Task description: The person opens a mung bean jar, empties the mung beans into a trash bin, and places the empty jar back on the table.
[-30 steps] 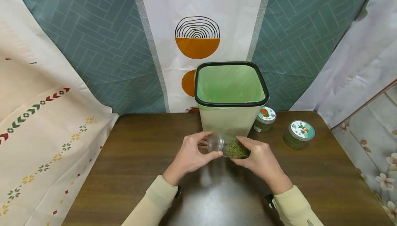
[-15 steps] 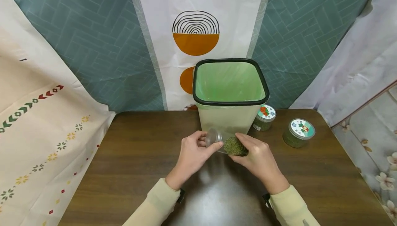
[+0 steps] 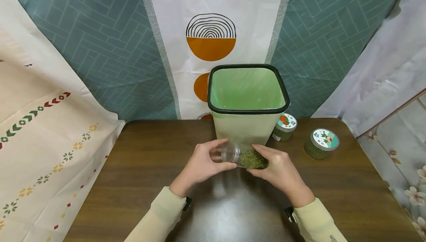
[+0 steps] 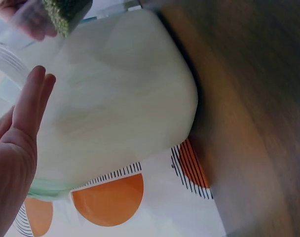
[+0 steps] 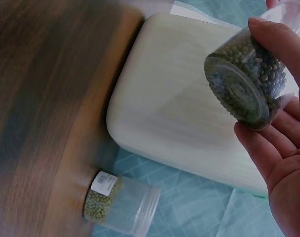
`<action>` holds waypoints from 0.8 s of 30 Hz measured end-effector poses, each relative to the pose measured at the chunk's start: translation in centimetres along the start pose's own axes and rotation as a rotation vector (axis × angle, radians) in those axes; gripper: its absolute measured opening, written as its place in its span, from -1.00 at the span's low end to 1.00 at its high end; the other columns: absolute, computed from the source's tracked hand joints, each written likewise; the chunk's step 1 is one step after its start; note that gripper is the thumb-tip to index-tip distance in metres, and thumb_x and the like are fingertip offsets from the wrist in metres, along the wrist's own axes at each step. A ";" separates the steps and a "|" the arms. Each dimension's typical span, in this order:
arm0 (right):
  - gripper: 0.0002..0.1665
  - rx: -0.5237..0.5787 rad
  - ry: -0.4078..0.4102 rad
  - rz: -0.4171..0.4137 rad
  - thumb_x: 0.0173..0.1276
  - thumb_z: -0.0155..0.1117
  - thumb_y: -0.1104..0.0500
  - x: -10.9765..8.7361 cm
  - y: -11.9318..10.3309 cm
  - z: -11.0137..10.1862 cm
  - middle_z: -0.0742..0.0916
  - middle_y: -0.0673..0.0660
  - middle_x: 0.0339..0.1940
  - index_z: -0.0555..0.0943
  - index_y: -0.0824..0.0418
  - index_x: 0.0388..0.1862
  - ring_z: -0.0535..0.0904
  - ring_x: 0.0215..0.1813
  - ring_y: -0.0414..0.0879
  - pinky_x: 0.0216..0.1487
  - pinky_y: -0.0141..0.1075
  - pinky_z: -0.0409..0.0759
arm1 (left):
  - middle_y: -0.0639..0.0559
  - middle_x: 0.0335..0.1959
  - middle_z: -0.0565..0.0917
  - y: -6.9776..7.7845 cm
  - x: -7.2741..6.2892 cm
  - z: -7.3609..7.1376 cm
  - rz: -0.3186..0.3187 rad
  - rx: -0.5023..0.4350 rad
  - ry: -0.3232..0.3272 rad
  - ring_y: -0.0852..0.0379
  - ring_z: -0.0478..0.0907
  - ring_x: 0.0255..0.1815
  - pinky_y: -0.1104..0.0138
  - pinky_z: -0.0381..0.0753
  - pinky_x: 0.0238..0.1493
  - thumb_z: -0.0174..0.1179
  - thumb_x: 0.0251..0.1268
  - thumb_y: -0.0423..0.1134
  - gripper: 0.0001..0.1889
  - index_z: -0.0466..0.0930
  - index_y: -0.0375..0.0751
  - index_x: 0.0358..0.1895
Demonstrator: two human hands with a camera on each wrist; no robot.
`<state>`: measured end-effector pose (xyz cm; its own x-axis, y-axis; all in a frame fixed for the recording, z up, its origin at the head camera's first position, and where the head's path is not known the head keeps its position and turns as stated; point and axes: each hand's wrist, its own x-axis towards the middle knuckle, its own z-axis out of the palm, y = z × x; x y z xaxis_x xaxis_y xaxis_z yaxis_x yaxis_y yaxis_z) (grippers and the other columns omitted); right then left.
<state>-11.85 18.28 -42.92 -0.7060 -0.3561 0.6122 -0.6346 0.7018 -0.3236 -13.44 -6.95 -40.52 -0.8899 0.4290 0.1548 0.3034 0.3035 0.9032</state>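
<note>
My right hand (image 3: pixel 277 166) grips the base end of a clear plastic jar (image 5: pixel 239 81) with small green mung beans (image 3: pixel 253 159) packed in that end. The jar lies sideways, its ridged mouth end pointing left. My left hand (image 3: pixel 204 162) is around that ridged end (image 3: pixel 233 152), thumb along the near side and fingers at the far side. In the left wrist view, extended fingers (image 4: pixel 29 101) stand right beside the ridged rim. From the right wrist, the jar's round bottom shows, with thumb and fingers on opposite sides of it.
Right behind the hands stands a tall pale green bin (image 3: pixel 246 123) with a black rim. Two lidded jars of green beans stand to its right: one jar (image 3: pixel 284 127) close beside it, the other jar (image 3: pixel 321 144) farther right. All rest on a brown wooden table (image 3: pixel 149 160).
Over the last second, my left hand has turned about the jar's ridged end and back, its thumb rising then lowering. The right hand keeps its grip, with the jar shifting slightly.
</note>
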 end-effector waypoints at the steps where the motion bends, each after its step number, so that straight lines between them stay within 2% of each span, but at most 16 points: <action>1: -0.21 -0.002 -0.005 -0.001 -0.29 0.62 0.04 0.0 0.0 0.0 0.73 0.14 -0.06 0.61 0.28 0.02 0.69 -0.05 -0.04 -0.06 -0.24 0.66 | 0.13 0.17 0.53 0.0 0.0 0.1 -0.009 -0.006 0.005 0.17 0.67 -0.07 0.28 0.68 -0.10 0.46 -0.17 0.08 -0.17 0.40 -0.07 0.28; 4: -0.19 0.003 -0.014 -0.004 -0.29 0.63 0.05 0.1 0.0 0.1 0.73 0.15 -0.06 0.61 0.30 0.03 0.69 -0.04 -0.03 -0.05 -0.23 0.66 | 0.11 0.15 0.54 0.0 -0.2 0.2 -0.020 -0.018 0.031 0.13 0.68 -0.08 0.31 0.68 -0.11 0.45 -0.18 0.09 -0.19 0.42 -0.06 0.25; 7: -0.18 -0.002 -0.015 0.006 -0.30 0.63 0.02 0.2 0.0 0.1 0.73 0.15 -0.05 0.61 0.29 0.03 0.69 -0.05 -0.03 -0.05 -0.23 0.66 | 0.09 0.12 0.56 -0.1 -0.2 0.5 -0.003 -0.004 0.061 0.14 0.69 -0.11 0.30 0.69 -0.13 0.44 -0.16 0.11 -0.23 0.44 -0.04 0.22; 12: -0.17 -0.012 -0.024 0.029 -0.29 0.62 -0.03 0.1 -0.2 0.0 0.73 0.15 -0.05 0.61 0.27 0.04 0.69 -0.05 -0.04 -0.07 -0.25 0.67 | 0.07 0.04 0.61 -0.1 -0.3 0.9 0.034 0.089 0.119 0.23 0.70 -0.20 0.35 0.69 -0.19 0.39 -0.12 0.19 -0.28 0.47 -0.02 0.17; 17: -0.18 -0.019 -0.012 0.011 -0.28 0.62 0.01 -0.2 -0.2 0.2 0.72 0.17 -0.04 0.60 0.30 0.04 0.69 -0.04 -0.02 -0.06 -0.23 0.66 | 0.09 0.01 0.63 -0.2 -0.4 1.4 -0.003 0.158 0.190 0.27 0.69 -0.25 0.43 0.67 -0.22 0.35 -0.17 0.29 -0.27 0.51 0.01 0.13; 20: -0.18 -0.024 0.006 -0.009 -0.27 0.63 0.04 -0.1 -0.2 0.3 0.72 0.18 -0.03 0.60 0.31 0.04 0.69 -0.03 0.00 -0.06 -0.21 0.66 | 0.05 -0.01 0.64 -0.2 -0.4 1.5 -0.038 0.126 0.212 0.24 0.69 -0.25 0.41 0.68 -0.22 0.35 -0.19 0.31 -0.26 0.53 -0.01 0.11; 24: -0.18 -0.043 0.030 -0.022 -0.29 0.63 0.06 0.0 -0.3 0.4 0.72 0.19 -0.03 0.60 0.32 0.04 0.69 -0.04 0.02 -0.07 -0.19 0.66 | 0.00 -0.09 0.67 -0.1 -0.3 1.7 -0.068 0.029 0.236 0.21 0.70 -0.24 0.38 0.69 -0.26 0.38 -0.20 0.27 -0.27 0.54 -0.08 0.07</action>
<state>-11.80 17.81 -43.15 -0.6820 -0.3537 0.6402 -0.6354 0.7200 -0.2790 -12.64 -5.62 -41.30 -0.9625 0.1972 0.1861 0.2466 0.3510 0.9033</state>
